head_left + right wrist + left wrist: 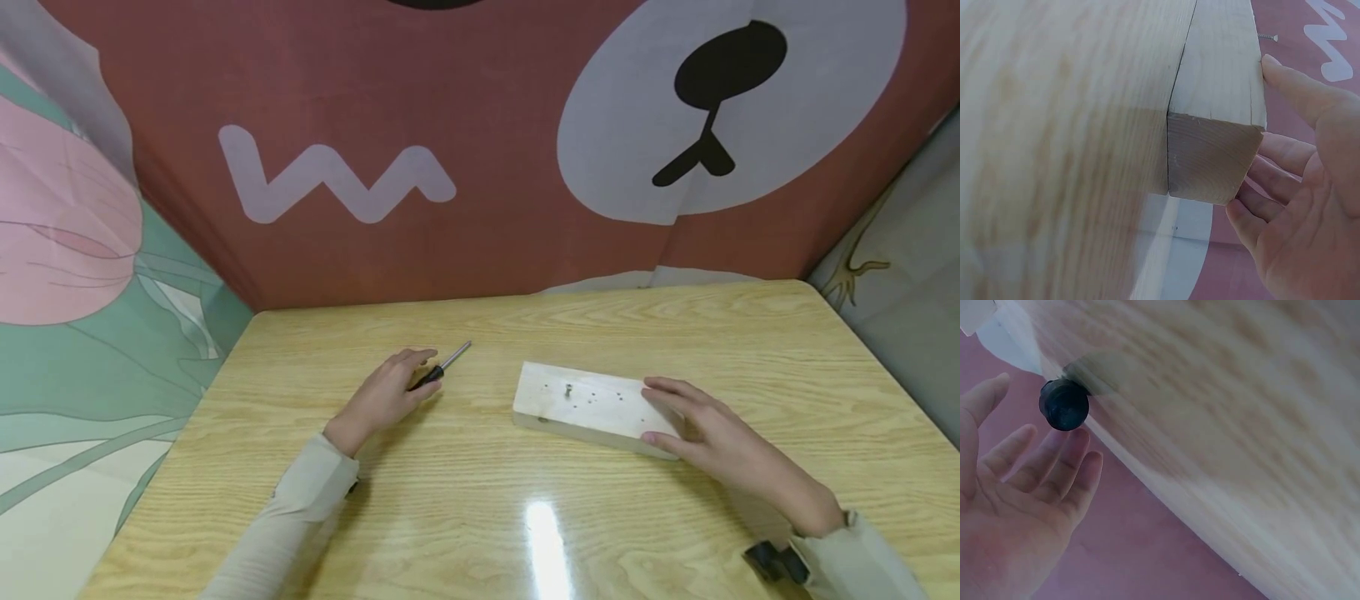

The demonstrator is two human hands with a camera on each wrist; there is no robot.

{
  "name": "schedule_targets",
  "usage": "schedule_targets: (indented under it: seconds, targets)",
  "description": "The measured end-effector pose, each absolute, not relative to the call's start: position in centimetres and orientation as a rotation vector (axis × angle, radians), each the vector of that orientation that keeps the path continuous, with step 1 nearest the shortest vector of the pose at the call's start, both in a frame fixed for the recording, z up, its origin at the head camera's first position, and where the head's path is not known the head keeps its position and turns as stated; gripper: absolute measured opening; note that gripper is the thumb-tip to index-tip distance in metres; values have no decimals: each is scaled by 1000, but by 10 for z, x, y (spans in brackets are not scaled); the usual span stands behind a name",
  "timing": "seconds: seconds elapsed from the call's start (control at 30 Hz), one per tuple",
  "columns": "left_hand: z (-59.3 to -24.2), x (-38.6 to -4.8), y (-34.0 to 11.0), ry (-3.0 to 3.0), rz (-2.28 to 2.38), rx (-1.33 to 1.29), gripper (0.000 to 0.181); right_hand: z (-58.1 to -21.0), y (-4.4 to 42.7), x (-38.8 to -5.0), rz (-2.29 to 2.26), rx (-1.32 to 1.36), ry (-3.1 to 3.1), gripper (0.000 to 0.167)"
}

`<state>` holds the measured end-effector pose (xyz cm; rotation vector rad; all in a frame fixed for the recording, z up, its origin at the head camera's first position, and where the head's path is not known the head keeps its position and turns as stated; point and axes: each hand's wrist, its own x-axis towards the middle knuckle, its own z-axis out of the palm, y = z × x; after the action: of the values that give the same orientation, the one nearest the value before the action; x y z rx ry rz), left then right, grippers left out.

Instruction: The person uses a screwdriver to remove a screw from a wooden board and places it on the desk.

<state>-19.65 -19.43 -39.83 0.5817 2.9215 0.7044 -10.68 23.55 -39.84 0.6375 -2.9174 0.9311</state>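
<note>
My left hand (pixel 384 392) is by a screwdriver (pixel 430 377) lying on the table, its fingers spread and loosely bent around the black handle without closing on it. In the left wrist view the handle's butt end (pixel 1067 405) shows near the fingertips. A pale wooden block (pixel 577 408) with several small holes lies to the right. One screw (pixel 568 390) stands up from its top, also seen in the right wrist view. Over the block's right end rests my right hand (pixel 705 429), thumb at the near top edge, relaxed fingers toward the far edge.
The wood-grain table (pixel 450 517) carries the block and screwdriver. A reddish-brown printed cloth (pixel 487 250) hangs along its back edge, with a floral cloth (pixel 75 333) at the left and a grey one (pixel 915 275) at the right.
</note>
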Motion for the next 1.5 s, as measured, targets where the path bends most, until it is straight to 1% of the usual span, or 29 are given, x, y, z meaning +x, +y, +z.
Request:
schedule_targets:
  seconds: [0.3, 0.53, 0.83, 0.97, 1.13, 1.5]
  targets:
    - [-399, -199, -198, 2867, 725, 566, 52, -398, 236, -107, 957, 634, -2932, 63]
    - [-401, -202, -200, 2879, 699, 603, 49, -399, 235, -107, 937, 632, -2932, 62]
    - [-400, -202, -202, 2888, 621, 556, 47, -400, 235, -107, 936, 634, -2928, 61]
    - [-399, -202, -202, 2890, 606, 521, 40, -400, 236, -107, 961, 642, -2929, 62]
    - [-398, -203, -201, 2904, 586, 536, 31, -400, 236, -107, 973, 634, -2934, 63]
    - [-399, -201, -201, 3004, 567, 512, 25, -400, 235, -107, 970, 625, -2940, 62]
